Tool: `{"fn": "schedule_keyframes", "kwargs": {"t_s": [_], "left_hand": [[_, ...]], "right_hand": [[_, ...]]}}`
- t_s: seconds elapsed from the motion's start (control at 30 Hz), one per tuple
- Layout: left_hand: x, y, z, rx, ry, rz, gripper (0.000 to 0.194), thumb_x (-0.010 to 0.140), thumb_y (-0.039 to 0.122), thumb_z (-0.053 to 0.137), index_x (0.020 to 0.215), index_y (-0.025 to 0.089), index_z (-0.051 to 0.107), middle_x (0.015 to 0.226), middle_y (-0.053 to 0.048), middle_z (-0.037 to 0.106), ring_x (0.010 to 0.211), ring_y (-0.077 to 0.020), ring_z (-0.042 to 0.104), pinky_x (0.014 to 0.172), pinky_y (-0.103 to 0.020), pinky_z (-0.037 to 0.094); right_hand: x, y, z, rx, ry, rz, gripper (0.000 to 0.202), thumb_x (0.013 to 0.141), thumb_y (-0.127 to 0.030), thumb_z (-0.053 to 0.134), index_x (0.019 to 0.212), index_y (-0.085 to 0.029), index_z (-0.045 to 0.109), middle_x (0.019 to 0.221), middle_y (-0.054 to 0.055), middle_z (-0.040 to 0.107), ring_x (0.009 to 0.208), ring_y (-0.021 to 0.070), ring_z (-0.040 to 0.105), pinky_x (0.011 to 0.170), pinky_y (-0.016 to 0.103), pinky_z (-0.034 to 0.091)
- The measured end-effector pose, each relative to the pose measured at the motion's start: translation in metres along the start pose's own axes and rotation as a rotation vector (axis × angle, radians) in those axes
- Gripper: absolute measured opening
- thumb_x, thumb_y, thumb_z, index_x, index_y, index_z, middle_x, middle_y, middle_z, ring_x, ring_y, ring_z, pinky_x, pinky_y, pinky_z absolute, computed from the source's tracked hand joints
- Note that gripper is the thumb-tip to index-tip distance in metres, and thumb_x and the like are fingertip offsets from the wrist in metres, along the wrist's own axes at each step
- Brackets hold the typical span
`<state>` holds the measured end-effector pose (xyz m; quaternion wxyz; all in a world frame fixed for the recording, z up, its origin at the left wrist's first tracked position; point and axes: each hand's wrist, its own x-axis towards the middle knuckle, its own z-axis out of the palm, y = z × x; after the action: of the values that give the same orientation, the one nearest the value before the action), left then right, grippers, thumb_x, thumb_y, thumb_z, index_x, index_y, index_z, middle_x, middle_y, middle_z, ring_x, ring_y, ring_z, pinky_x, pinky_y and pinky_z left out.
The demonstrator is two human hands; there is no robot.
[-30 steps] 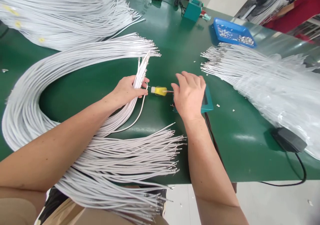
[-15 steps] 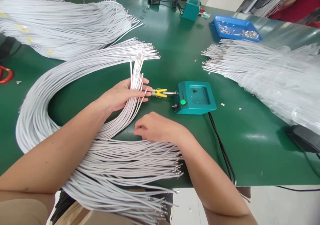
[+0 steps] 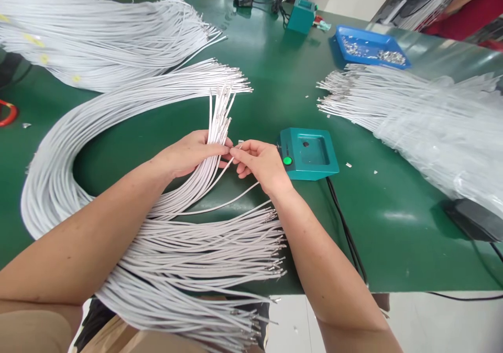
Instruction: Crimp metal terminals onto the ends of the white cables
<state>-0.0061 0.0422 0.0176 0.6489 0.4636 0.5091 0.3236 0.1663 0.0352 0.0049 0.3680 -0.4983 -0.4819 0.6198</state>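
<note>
My left hand is wrapped round a bundle of white cables, whose metal-tipped ends point up above the thumb. Close against it, my right hand pinches the end of a single white cable between thumb and fingertips. Just right of that hand sits a teal box with a green button. My right hand covers the box's left side, hiding its yellow clip. Below both hands, more white cables fan out toward the table edge.
A large white cable pile lies at the back left. Plastic-wrapped cables cover the right side. Beyond them stand a blue tray of small metal parts and another teal box. Black cords hang over the table edge.
My right hand has moved up from above the loose cables to my left hand and now pinches a cable end. One cable now stretches apart from the loose cables toward my right wrist.
</note>
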Motion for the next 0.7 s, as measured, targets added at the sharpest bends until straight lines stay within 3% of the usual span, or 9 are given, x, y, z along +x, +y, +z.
{"fn": "schedule_keyframes", "kwargs": {"t_s": [0.13, 0.27, 0.4, 0.5, 0.7], "left_hand": [[0.000, -0.003, -0.006, 0.123, -0.043, 0.025, 0.027, 0.068, 0.030, 0.083, 0.083, 0.017, 0.064, 0.073, 0.001, 0.066, 0.071, -0.0130, 0.063, 0.070, -0.027, 0.050], [0.000, -0.007, -0.007, 0.196, 0.082, 0.090, 0.037, 0.060, 0.028, 0.088, 0.085, 0.017, 0.062, 0.078, 0.001, 0.068, 0.072, -0.0142, 0.064, 0.070, -0.029, 0.050], [-0.003, -0.004, -0.001, 0.144, 0.116, 0.112, 0.037, 0.063, 0.024, 0.085, 0.088, 0.016, 0.059, 0.078, 0.001, 0.068, 0.071, -0.0153, 0.067, 0.070, -0.031, 0.053], [-0.006, -0.001, 0.002, 0.116, 0.101, 0.128, 0.037, 0.066, 0.022, 0.083, 0.089, 0.017, 0.056, 0.078, 0.000, 0.069, 0.072, -0.0172, 0.070, 0.069, -0.032, 0.055], [-0.005, -0.005, 0.002, 0.178, -0.005, 0.179, 0.033, 0.071, 0.026, 0.081, 0.088, 0.017, 0.055, 0.082, -0.003, 0.072, 0.078, -0.0217, 0.074, 0.075, -0.038, 0.059]], "right_hand": [[0.003, 0.001, -0.003, 0.177, -0.004, 0.035, 0.018, 0.072, -0.028, 0.081, 0.072, -0.015, 0.070, 0.064, -0.002, 0.066, 0.053, 0.0065, 0.058, 0.051, 0.018, 0.054], [0.007, 0.006, -0.006, 0.314, -0.096, 0.037, 0.024, 0.070, -0.034, 0.083, 0.082, -0.015, 0.075, 0.071, 0.001, 0.069, 0.062, 0.0086, 0.062, 0.063, 0.023, 0.055], [0.008, 0.006, -0.005, 0.445, -0.175, 0.053, 0.017, 0.071, -0.029, 0.080, 0.073, -0.015, 0.070, 0.065, -0.002, 0.061, 0.056, 0.0064, 0.050, 0.055, 0.022, 0.044], [0.007, 0.002, -0.003, 0.471, -0.184, 0.066, 0.024, 0.072, -0.028, 0.076, 0.058, -0.016, 0.060, 0.061, -0.004, 0.051, 0.052, 0.0059, 0.040, 0.050, 0.023, 0.035], [0.003, -0.004, -0.004, 0.416, -0.122, 0.058, 0.038, 0.079, -0.056, 0.070, 0.079, -0.018, 0.073, 0.055, -0.007, 0.038, 0.050, 0.0079, 0.034, 0.054, 0.026, 0.035]]}}
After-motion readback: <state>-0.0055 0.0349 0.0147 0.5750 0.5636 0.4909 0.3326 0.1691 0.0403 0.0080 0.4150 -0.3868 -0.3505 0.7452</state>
